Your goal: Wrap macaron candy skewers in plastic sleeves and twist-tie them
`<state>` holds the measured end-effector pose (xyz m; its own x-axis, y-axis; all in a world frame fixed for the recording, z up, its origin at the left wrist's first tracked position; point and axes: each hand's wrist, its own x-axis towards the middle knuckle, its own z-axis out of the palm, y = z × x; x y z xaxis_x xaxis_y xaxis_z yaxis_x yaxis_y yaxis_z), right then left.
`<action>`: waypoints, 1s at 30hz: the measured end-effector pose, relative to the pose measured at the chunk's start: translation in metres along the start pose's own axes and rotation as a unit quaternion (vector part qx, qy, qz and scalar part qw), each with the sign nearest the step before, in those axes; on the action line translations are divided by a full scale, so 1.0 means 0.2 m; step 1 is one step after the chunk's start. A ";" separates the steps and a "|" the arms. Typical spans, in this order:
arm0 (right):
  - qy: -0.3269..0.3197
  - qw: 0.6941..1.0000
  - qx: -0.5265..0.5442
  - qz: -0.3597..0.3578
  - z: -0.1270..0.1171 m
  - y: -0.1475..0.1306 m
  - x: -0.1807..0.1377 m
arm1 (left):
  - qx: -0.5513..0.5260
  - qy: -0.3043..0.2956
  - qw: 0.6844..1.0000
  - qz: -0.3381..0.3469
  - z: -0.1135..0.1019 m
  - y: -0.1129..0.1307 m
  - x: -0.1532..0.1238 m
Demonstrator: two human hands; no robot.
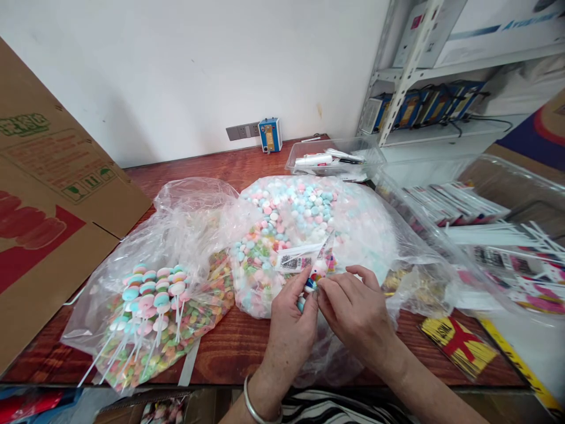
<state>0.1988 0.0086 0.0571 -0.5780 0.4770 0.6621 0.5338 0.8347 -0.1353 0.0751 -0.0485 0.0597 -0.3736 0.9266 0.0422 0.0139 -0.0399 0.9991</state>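
Your left hand (291,324) and right hand (353,309) pinch one candy stick (315,274) in its sleeve (295,262); bare sticks (152,294) to their left lie unwrapped.

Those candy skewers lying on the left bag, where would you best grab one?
By its bare white stick, coming from the near side: the sticks fan out free that way, while the candy heads lie bunched together.

The left hand (289,330) hides much of the candy stick (316,272); label (295,262) unreadable.
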 end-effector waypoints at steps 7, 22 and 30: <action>0.026 0.986 0.153 0.061 0.01 -0.03 0.01 | -0.071 0.024 0.996 -0.043 0.00 -0.05 0.01; -0.131 0.767 0.521 0.352 0.06 -0.17 -0.19 | -0.442 0.056 0.888 -0.109 -0.02 -0.02 0.08; -0.202 0.628 0.641 0.391 0.04 -0.17 -0.20 | -0.544 0.006 0.830 -0.121 -0.18 0.04 0.25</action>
<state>0.1984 -0.0365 0.0301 -0.6958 0.6944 -0.1834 -0.0351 -0.2878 -0.9570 0.0228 -0.0158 0.0696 -0.2518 0.9534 -0.1664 -0.9067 -0.1723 0.3849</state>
